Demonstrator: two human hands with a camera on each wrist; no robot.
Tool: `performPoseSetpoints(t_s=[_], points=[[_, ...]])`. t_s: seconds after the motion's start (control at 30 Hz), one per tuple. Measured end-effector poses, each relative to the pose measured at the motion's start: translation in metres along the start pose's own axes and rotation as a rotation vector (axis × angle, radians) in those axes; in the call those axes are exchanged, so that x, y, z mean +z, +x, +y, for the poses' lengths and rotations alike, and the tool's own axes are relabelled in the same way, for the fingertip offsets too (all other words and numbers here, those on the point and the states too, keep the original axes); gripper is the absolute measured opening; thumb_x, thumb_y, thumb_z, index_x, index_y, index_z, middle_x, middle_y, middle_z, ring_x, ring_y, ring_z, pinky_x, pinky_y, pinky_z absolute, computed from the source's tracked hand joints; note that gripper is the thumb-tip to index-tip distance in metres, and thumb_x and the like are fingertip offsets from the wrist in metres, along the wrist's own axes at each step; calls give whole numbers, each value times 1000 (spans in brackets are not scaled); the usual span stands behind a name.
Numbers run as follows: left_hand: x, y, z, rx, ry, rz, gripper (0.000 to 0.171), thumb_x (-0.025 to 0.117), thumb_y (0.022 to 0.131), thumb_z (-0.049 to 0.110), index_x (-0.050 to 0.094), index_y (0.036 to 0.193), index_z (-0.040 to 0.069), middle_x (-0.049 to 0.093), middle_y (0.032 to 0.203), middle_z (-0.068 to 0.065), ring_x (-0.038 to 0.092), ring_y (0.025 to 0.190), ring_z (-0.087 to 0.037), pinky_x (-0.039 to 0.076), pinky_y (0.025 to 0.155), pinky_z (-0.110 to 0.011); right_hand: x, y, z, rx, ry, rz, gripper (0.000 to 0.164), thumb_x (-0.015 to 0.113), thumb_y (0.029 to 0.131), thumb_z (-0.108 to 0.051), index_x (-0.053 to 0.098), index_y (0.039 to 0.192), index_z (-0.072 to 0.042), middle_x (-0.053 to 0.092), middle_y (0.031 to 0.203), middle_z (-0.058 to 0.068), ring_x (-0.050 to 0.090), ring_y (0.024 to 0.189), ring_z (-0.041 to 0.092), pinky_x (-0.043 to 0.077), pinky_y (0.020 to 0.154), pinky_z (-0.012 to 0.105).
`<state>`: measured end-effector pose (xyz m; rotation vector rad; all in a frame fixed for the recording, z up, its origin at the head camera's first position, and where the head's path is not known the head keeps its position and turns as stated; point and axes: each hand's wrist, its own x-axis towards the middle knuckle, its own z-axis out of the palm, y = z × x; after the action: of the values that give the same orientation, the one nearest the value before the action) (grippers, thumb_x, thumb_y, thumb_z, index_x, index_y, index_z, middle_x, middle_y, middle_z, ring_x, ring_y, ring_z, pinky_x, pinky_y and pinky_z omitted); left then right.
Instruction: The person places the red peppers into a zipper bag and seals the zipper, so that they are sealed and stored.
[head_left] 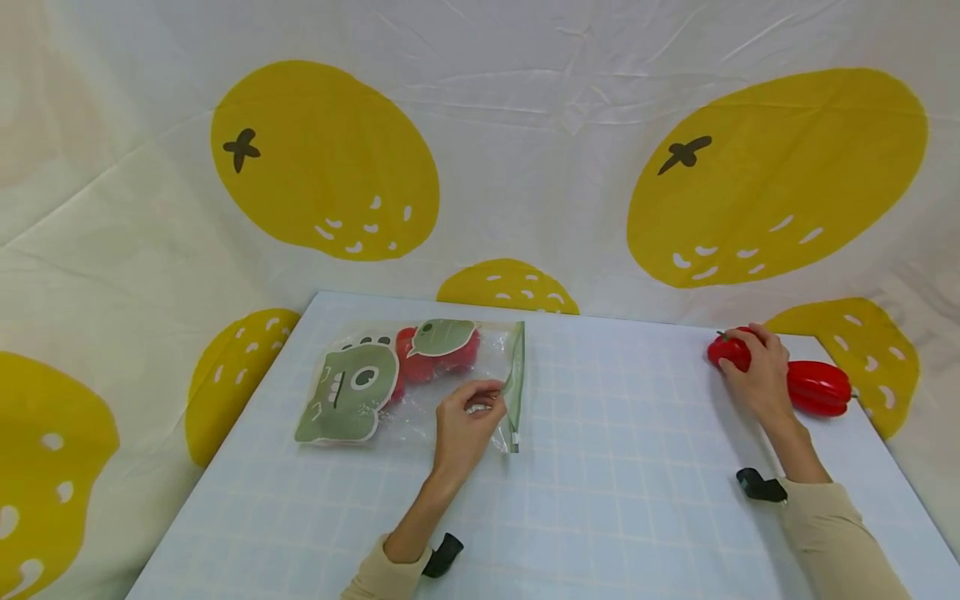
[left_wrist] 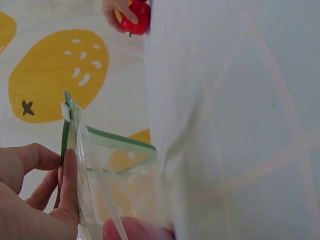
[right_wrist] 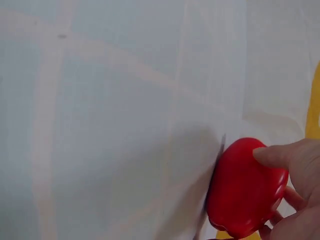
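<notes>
My left hand (head_left: 463, 429) pinches the green zip edge (head_left: 515, 367) of a clear zip bag (head_left: 348, 396) printed with a green cartoon creature. Inside the bag lie red rounded things (head_left: 459, 354), partly covered by the print. The bag's mouth gapes in the left wrist view, with the white slider (left_wrist: 66, 112) at one end of the zip. At the far right, my right hand (head_left: 761, 379) grips a glossy red bell pepper (right_wrist: 245, 187) with a green stem, thumb on its side. A second red bell pepper (head_left: 819, 388) lies just right of that hand.
The table has a pale checked cloth (head_left: 600, 467). Behind it hangs a white curtain (head_left: 525, 167) with large yellow fruit prints, close to the table's back edge. Both peppers are near the back right corner. A black wrist device (head_left: 761, 485) sits at each sleeve.
</notes>
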<state>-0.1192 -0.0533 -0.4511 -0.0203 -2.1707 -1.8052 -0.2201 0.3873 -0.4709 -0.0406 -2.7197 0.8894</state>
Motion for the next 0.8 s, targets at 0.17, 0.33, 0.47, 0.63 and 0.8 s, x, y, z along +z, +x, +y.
performPoseSetpoints(t_s=[0.17, 0.33, 0.47, 0.63, 0.8], points=[[0, 0, 1, 5, -3, -7, 17, 73, 86, 0, 79, 101, 5, 75, 92, -4, 70, 81, -17, 59, 73, -22, -4, 0, -1, -7, -48, 11, 52, 69, 93, 2, 52, 142, 4, 29, 154, 35, 23, 143, 56, 43, 91, 79], [-1, -1, 0, 11, -5, -16, 17, 73, 88, 0, 78, 103, 4, 75, 94, -5, 70, 82, -18, 59, 74, -22, -6, -1, -4, 5, -61, 8, 54, 70, 94, -3, 51, 144, 4, 33, 149, 36, 27, 138, 57, 44, 90, 78], [-1, 0, -1, 13, -3, -17, 16, 73, 88, 0, 78, 103, 4, 76, 94, -5, 70, 82, -18, 59, 74, -22, -8, -2, -7, 21, -33, -3, 54, 70, 95, -8, 51, 144, 3, 33, 148, 37, 28, 138, 57, 44, 90, 78], [-1, 0, 0, 10, -3, -15, 16, 74, 87, 0, 78, 103, 4, 76, 94, -5, 70, 82, -17, 60, 74, -22, -8, -4, -14, 19, -6, -2, 55, 72, 95, -14, 51, 144, 1, 37, 146, 36, 33, 136, 55, 45, 91, 76], [-2, -1, 0, 13, -3, -20, 16, 74, 88, 1, 78, 103, 3, 76, 95, -6, 71, 82, -18, 60, 75, -22, -7, -8, -22, -10, 13, 18, 56, 74, 94, -14, 52, 143, 1, 42, 144, 33, 38, 132, 52, 47, 91, 74]])
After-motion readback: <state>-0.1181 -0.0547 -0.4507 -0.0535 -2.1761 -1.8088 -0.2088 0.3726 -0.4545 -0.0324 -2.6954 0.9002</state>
